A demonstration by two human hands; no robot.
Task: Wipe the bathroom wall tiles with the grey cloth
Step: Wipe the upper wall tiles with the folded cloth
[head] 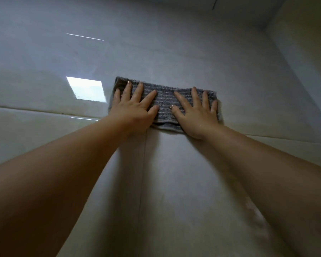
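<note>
Head view, looking up along a tiled wall.

Grey cloth (165, 102): folded into a wide strip, ribbed texture, lying flat against the wall tiles (174, 52). Its long side runs roughly level, left end slightly higher. Its lower edge sags a little between the wrists.

Left hand (135, 108): open, palm flat on the left half of the cloth, fingers (139, 89) straight and spread, tips reaching near the cloth's upper edge. It presses the cloth to the tile, with no curl round the fabric.

Right hand (196, 115): open likewise, palm flat on the right half, fingers spread and pointing up. The little finger lies near the cloth's right end. The thumbs of both hands point toward each other, apart, with bare cloth between them.

Both forearms (82, 173) are bare and stretched up to the wall.

Wall: glossy pale tiles. A horizontal grout line (44, 110) runs in from the left to the cloth. A vertical grout line (144, 173) drops from under the left wrist. A bright rectangular reflection (86, 89) sits just left of the cloth, with a thin bright streak (84, 37) above it. A side wall (308, 52) meets the tiled wall in a corner at upper right. A faint pale smear (256, 219) shows on the tile at lower right; I cannot tell what it is.
</note>
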